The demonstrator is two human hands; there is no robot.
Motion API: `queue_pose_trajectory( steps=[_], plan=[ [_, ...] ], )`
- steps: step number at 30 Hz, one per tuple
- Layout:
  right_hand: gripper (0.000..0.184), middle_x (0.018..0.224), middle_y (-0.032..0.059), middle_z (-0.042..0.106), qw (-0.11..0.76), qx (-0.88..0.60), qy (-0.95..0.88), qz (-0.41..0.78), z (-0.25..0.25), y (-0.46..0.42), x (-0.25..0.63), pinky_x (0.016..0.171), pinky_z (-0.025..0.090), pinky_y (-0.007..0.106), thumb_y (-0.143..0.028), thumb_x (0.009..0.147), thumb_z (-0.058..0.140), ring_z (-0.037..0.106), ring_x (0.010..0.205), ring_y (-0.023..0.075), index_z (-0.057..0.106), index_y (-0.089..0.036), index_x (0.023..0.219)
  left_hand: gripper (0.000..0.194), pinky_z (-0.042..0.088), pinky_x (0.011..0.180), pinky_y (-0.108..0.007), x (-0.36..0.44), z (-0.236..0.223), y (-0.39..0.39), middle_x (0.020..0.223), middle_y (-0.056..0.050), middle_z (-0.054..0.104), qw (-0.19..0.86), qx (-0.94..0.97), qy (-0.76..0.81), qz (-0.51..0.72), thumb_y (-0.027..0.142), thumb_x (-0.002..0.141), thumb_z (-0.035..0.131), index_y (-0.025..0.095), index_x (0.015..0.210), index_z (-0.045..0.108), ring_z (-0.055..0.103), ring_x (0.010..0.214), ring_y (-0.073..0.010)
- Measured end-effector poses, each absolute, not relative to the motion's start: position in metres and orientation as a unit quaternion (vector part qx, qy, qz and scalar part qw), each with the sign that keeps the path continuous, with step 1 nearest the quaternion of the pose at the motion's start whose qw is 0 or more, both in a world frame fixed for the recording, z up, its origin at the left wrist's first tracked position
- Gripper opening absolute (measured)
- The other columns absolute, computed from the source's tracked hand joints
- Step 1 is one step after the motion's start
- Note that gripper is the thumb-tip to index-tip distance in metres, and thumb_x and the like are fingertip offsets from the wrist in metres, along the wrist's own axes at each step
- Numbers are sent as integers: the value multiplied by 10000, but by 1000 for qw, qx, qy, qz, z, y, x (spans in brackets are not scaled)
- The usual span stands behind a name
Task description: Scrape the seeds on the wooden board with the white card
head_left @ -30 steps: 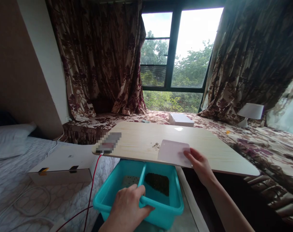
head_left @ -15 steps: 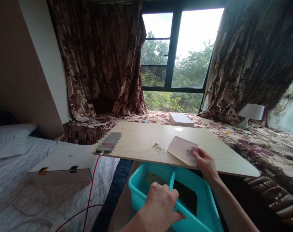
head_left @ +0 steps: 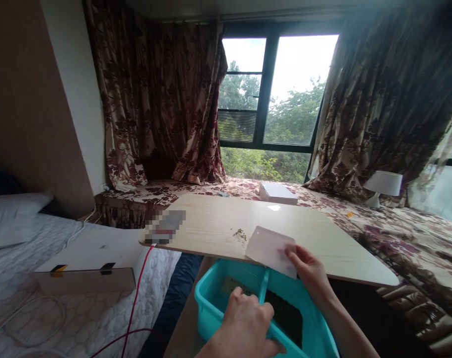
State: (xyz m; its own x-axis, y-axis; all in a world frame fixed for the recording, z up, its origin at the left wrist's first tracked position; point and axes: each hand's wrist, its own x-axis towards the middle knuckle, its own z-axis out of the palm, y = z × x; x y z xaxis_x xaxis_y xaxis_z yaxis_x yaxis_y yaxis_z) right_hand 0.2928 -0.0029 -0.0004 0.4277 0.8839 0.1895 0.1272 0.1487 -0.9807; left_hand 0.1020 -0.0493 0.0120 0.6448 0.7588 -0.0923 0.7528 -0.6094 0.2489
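My left hand (head_left: 244, 318) is closed on the near rim of a teal two-compartment bin (head_left: 213, 315), by its divider. The bin sits just below the table's front edge. Pale grains with dark specks (head_left: 237, 286) lie in its left compartment, and a dark green granular mass (head_left: 285, 313) fills part of the right one. Pinched in my right hand (head_left: 311, 272) is a thin, translucent whitish scraper sheet (head_left: 268, 248), tilted over the table's front edge. A small heap of mixed grains (head_left: 240, 235) lies on the table just left of the sheet.
The pale wooden table (head_left: 211, 214) carries a blurred-out phone (head_left: 166, 227) with a red cable (head_left: 138, 293). A white box (head_left: 91, 256) lies on the bed at left. Behind the table are another white box (head_left: 278, 193) and a lamp (head_left: 383, 184).
The bin, in my left hand, has moved right along the table edge and turned. The sheet swung right, uncovering more pale grains, then came back left. The view has tilted up slightly.
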Motion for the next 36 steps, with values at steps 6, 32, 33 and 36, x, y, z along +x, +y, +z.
queue_pose_trajectory(
  steps=[6,32,33,36],
  plan=[
    [313,863,73,740,636,-577,-429,281,3,4,294,607,532,304,-387,614,691,681,789,253,695,-184,853,431,372,924,-399,101,16,-50,908,-124,677,140,893,428,3,533,722,656,160,938,667,617,896,-271],
    [405,870,83,738,631,-557,-461,281,-5,24,292,634,538,317,-481,589,708,681,800,256,699,-182,862,427,394,891,-385,100,22,-51,916,-137,674,149,892,427,-2,512,734,652,146,954,671,606,904,-281],
    [398,876,84,737,631,-559,-463,273,-4,25,291,643,537,317,-474,595,704,680,799,252,698,-179,861,428,396,887,-384,100,21,-51,914,-134,674,148,892,427,0,514,731,654,149,952,672,606,901,-280],
    [408,875,87,736,627,-564,-471,260,-2,28,289,636,534,318,-479,602,693,680,782,247,694,-169,866,432,398,882,-381,102,19,-50,910,-127,675,147,891,431,1,524,719,660,156,946,674,605,899,-280]
  ],
)
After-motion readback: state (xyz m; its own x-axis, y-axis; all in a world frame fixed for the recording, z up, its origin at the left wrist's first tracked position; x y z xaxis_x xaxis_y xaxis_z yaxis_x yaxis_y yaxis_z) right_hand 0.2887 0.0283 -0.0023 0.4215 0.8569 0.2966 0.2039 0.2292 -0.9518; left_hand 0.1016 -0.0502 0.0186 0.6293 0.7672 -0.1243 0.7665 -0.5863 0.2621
